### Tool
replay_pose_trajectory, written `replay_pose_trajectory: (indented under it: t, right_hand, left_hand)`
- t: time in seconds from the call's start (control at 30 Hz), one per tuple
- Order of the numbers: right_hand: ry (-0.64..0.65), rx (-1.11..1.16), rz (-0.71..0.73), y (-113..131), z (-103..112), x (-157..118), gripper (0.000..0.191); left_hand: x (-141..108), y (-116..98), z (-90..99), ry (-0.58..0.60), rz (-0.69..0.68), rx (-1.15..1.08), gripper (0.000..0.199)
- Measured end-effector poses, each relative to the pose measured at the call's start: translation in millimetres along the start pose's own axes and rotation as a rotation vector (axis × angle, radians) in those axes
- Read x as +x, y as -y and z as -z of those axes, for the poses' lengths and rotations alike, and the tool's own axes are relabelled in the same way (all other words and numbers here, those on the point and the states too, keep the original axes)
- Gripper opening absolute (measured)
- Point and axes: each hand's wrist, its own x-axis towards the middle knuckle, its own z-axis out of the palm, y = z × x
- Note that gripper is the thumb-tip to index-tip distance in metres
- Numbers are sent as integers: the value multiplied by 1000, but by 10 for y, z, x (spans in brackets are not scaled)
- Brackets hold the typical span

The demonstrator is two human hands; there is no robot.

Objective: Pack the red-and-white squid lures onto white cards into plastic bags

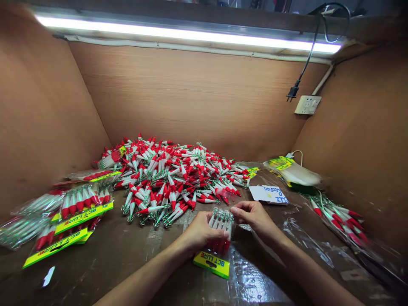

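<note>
My left hand (pixel 201 233) grips a clear packet of fishing lures (pixel 219 243), its thumb lying across the front. Inside are several red and white lures, green hooks pointing away from me, and the yellow header card (pixel 212 264) hangs at the near end. At the packet's far right corner, my right hand (pixel 253 216) pinches with thumb and forefinger; whether it holds the plastic edge or a hook end is too small to tell. Just beyond both hands spreads a large heap of loose red and white lures (pixel 172 178).
Filled packets (pixel 73 208) with yellow cards are stacked at left. A white handwritten card (pixel 268 194) and flat empty bags (pixel 293 170) lie at right, near more lures (pixel 341 221) in plastic. A plug (pixel 292 91) dangles beside the wall socket (pixel 308 104). Wooden panels enclose the table.
</note>
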Motion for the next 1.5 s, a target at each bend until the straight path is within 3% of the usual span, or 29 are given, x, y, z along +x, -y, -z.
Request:
replay_pose_trajectory:
  t: [0.2,0.4,0.57,0.73,0.9,1.1,1.37,1.5]
  right_hand:
    - [61,-167,80,4,79,19,39]
    - [79,-218,78,26,53,-8,38]
    - [88,-161,72,41,3,-20,38]
    - [73,-83,43,55,-27,-23,40]
    - [31,-54,19,40,-83,-36,44]
    - [69,-43,-30,-31,-84,-17,48]
    - [12,-273,91,-22,-67,-29,47]
    - [18,-260,88,-61,-57,-9,47]
  left_hand:
    - [-17,-26,-14,-14,-23,-77,38]
    - [-60,-126,-7,116,-15,-77,46]
    - [-17,-175,-10,-57,-60,-64,46]
    - [19,-119,-63,-150,-65,-211,36]
    - [13,-95,-74,-168,-80,-284,33]
    - [8,-83,-43,-200,-98,-272,34]
    - [35,-89,-34,-224,-102,-241,39]
    - [42,-95,-43,-212,-76,-266,50]
